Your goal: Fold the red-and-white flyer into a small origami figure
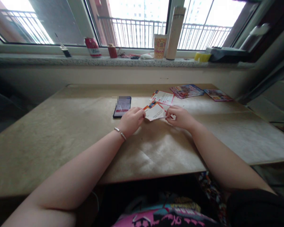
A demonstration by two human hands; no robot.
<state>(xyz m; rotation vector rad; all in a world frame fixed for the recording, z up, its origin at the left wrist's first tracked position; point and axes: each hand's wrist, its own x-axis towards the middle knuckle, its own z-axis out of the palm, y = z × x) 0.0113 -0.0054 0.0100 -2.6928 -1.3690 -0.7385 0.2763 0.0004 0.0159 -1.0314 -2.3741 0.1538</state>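
My left hand [133, 119], with a silver cuff bracelet at its wrist, pinches the left edge of a white paper card [154, 112] that has orange and red printed edges. On the other side my right hand [178, 117] is closed on the card's right edge, fingers curled. The card is bent or made of overlapping layers; I cannot tell which. Just beyond it a second printed card [162, 97] with a red border lies flat on the table. A smartphone [122, 106] with its screen lit lies to the left, close to my left hand.
A stack of colourful cards [186, 90] lies at the back right of the table [61, 135], with a smaller pile [217, 95] beside it. On the windowsill [123, 62] stand a red can [92, 47], a patterned cup [159, 46], a tall cylinder [176, 33] and a yellow item [202, 57].
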